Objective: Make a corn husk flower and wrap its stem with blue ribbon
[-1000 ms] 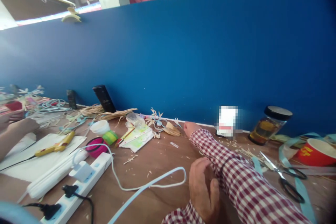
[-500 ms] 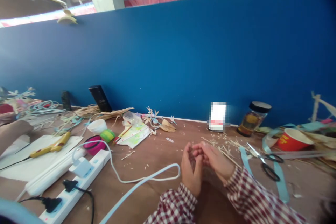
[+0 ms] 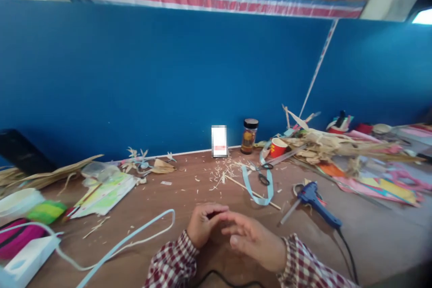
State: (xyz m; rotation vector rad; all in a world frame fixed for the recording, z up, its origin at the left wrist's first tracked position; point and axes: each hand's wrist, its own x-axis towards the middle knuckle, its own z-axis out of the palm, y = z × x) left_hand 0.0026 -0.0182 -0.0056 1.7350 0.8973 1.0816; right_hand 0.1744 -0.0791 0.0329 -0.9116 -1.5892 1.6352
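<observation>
Left hand (image 3: pixel 201 226): left of gun and nearer the person; fingers half curled, gap to thumb, nothing seen held.
Right hand (image 3: pixel 256 238): left of gun and nearer; fingers loosely bent, apart from thumb; tips meet or nearly meet left hand's, contact unclear. Nothing seen held.
Gun (image 3: pixel 310 198): blue glue gun lying on surface (image 3: pixel 371 234), landmark; likely light, hard plastic, cord dragging. Hold by handle; tip may be hot, heat not visible.
Stick (image 3: pixel 239 183): left of gun, one end near its clear rod; looks light, stiff, snappable. Pinch mid-length.
Ribbon (image 3: pixel 247 180): loop left of gun; probably soft, limp, slippery. Pinch an edge.
Scissors (image 3: pixel 263 174): beyond gun to its left, by ribbon; rigid, hold by black handles.
Shavings (image 3: pixel 223 177): farther left of gun; probably near weightless, brittle; fingertip pinch.
Cable (image 3: pixel 116 247): well left of gun; bendy, grab anywhere along it.
</observation>
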